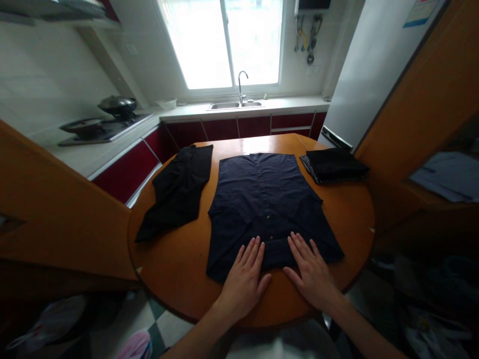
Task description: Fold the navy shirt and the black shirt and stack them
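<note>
A dark navy buttoned shirt (262, 194) lies spread on the round wooden table (168, 274), its sides folded inward and small buttons showing along the middle. My left hand (245, 274) rests flat on the shirt's near edge, fingers stretched out and thumb apart. To its right, my right hand (309, 271) lies flat on the same edge with its fingers extended. Neither hand grips the cloth. Left of the shirt is a loosely laid black garment (183, 184). A folded stack of black clothes (333, 164) sits at the table's far right.
Beyond the table runs a counter with a sink (228, 105) and a faucet (240, 87) under the window. A stove (112, 129) carrying pans stands at the left. A refrigerator (366, 75) rises at the back right, and wooden door frames flank the table.
</note>
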Action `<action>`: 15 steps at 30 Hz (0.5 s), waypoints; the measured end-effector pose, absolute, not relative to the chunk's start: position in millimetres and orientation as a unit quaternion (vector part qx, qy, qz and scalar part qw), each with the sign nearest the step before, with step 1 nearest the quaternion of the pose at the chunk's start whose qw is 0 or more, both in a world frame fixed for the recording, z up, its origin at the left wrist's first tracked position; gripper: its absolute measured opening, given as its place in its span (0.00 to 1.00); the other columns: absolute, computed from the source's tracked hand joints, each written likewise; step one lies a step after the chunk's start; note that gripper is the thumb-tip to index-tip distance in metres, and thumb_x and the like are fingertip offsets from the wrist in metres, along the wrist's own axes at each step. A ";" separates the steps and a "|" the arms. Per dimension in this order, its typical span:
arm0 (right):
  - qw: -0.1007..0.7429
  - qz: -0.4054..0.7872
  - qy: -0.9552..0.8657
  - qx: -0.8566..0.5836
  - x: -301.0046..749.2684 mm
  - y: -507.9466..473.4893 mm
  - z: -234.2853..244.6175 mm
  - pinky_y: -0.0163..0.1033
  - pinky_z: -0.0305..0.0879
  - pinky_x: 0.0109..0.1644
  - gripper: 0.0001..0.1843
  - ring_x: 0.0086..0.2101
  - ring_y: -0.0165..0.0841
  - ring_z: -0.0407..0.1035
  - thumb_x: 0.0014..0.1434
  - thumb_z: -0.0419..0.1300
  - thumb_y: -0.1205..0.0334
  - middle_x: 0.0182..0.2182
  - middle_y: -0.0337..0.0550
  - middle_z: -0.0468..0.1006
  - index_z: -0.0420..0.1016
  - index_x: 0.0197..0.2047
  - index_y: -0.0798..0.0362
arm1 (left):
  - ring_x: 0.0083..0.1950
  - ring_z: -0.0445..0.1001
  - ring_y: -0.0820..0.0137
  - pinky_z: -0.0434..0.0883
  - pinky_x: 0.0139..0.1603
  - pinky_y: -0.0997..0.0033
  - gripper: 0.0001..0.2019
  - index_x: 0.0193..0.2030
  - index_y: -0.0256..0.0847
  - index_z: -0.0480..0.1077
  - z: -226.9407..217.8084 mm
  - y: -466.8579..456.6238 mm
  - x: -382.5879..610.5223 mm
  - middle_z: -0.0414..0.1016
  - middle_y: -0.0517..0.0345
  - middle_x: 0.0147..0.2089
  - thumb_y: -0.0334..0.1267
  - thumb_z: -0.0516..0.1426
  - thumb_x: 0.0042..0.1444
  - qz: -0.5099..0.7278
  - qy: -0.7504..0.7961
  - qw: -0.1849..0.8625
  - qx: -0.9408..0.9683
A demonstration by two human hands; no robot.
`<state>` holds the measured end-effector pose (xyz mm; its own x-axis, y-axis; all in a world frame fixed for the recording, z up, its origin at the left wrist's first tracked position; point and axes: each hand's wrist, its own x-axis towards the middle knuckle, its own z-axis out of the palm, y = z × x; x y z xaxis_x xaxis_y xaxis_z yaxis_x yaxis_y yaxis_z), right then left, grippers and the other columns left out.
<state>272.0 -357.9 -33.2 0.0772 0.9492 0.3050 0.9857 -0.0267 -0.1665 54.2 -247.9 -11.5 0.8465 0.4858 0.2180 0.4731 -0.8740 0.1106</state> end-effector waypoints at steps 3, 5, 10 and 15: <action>0.161 -0.057 -0.668 -0.725 277.6 -362.9 -34.1 0.58 0.45 0.72 0.40 0.71 0.44 0.47 0.70 0.51 0.47 0.73 0.52 0.52 0.42 0.77 0.54 | 0.77 0.46 0.57 0.59 0.73 0.48 0.36 0.77 0.36 0.43 -12.4 -246.3 46.5 0.44 0.42 0.77 0.46 0.52 0.68 0.125 0.249 0.022 0.960; 0.156 -0.057 -0.666 -0.727 280.8 -365.9 -34.8 0.58 0.44 0.73 0.40 0.71 0.44 0.46 0.70 0.51 0.47 0.73 0.51 0.51 0.42 0.77 0.53 | 0.77 0.47 0.56 0.58 0.73 0.48 0.37 0.77 0.36 0.41 -13.5 -246.6 41.6 0.44 0.41 0.77 0.46 0.52 0.68 0.125 0.255 0.016 0.959; 0.166 -0.055 -0.664 -0.727 283.8 -369.4 -35.3 0.58 0.45 0.73 0.43 0.72 0.44 0.45 0.70 0.52 0.47 0.74 0.52 0.50 0.37 0.78 0.55 | 0.77 0.49 0.55 0.56 0.74 0.46 0.36 0.77 0.36 0.40 -13.9 -253.1 33.2 0.44 0.40 0.77 0.43 0.52 0.69 0.135 0.287 0.002 0.948; 0.231 -0.079 -0.642 -0.727 284.5 -373.5 -35.1 0.59 0.46 0.73 0.41 0.72 0.44 0.45 0.70 0.52 0.54 0.73 0.52 0.52 0.37 0.78 0.53 | 0.76 0.51 0.60 0.60 0.73 0.50 0.33 0.77 0.38 0.40 -14.0 -255.6 27.0 0.50 0.43 0.76 0.36 0.49 0.70 0.193 0.315 0.030 0.929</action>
<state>284.5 -373.5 -35.1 0.1644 0.8968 0.4108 0.9695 -0.0702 -0.2348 27.0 -255.6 -14.0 0.7268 0.5974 0.3389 0.5740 -0.7993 0.1781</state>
